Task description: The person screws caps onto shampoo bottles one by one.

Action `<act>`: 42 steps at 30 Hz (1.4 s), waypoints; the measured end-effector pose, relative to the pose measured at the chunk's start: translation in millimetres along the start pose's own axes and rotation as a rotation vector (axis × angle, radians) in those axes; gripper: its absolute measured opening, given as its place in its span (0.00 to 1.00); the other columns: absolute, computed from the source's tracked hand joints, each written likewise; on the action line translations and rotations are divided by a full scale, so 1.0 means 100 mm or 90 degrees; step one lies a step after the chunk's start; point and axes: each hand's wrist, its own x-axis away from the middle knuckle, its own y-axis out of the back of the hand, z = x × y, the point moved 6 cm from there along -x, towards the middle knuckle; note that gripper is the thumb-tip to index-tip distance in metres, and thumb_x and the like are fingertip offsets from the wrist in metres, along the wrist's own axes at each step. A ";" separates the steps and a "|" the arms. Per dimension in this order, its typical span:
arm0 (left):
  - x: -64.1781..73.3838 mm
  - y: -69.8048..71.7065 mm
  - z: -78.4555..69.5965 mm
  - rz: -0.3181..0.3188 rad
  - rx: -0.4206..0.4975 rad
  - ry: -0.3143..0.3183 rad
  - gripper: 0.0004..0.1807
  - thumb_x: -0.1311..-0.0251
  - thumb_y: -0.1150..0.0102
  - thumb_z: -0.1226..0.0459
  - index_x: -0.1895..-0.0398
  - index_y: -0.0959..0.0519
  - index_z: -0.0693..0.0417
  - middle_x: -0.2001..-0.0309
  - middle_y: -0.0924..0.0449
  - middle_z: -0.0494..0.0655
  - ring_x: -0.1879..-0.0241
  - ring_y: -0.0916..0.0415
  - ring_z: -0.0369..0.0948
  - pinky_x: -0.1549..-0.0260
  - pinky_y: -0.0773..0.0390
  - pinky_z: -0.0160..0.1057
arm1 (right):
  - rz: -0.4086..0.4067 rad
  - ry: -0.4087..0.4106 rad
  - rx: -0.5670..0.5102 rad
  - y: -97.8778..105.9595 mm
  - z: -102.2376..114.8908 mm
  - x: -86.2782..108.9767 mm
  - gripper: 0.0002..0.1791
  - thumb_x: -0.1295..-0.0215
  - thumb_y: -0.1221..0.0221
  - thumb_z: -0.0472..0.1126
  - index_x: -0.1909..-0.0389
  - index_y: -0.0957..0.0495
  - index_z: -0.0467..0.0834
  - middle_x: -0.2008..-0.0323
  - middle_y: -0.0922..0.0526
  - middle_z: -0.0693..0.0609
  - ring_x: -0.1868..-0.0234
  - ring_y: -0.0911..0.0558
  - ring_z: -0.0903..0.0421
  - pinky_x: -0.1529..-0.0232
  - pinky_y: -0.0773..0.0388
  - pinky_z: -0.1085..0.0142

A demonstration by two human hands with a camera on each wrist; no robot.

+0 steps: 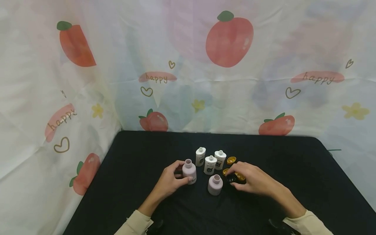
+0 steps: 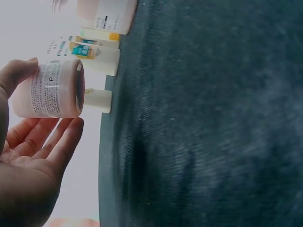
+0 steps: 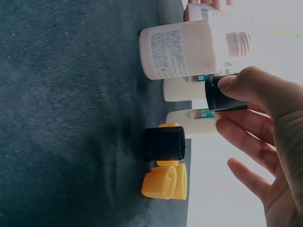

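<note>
My left hand [image 1: 171, 178] grips an uncapped, pale pink bottle [image 1: 189, 173] around its sides. In the left wrist view the bottle's base [image 2: 79, 90] shows, with its label lying between thumb and fingers. My right hand [image 1: 249, 178] pinches a black cap [image 3: 225, 94] between thumb and fingers. A second pale pink bottle [image 1: 215, 186] stands upright between the hands, its neck bare. Below the right hand, a second black cap [image 3: 164, 143] rests on the table by the yellow caps [image 3: 163, 182].
Behind the pink bottles stand three small white bottles without caps, one of them a white bottle [image 1: 200, 156] at the back left. A yellow cap [image 1: 231, 160] lies to their right. The black-covered table [image 1: 141, 147] meets a printed curtain [image 1: 188, 98] at its far edge.
</note>
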 end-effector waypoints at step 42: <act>0.01 0.16 -0.62 -0.035 0.087 -0.063 0.30 0.42 0.26 0.66 0.36 0.25 0.52 0.43 0.20 0.52 0.45 0.20 0.46 0.48 0.17 0.39 | -0.140 0.071 -0.308 0.56 0.28 -0.39 0.29 0.41 0.32 0.26 0.38 0.22 0.45 0.51 0.20 0.55 0.56 0.16 0.59 0.56 0.15 0.65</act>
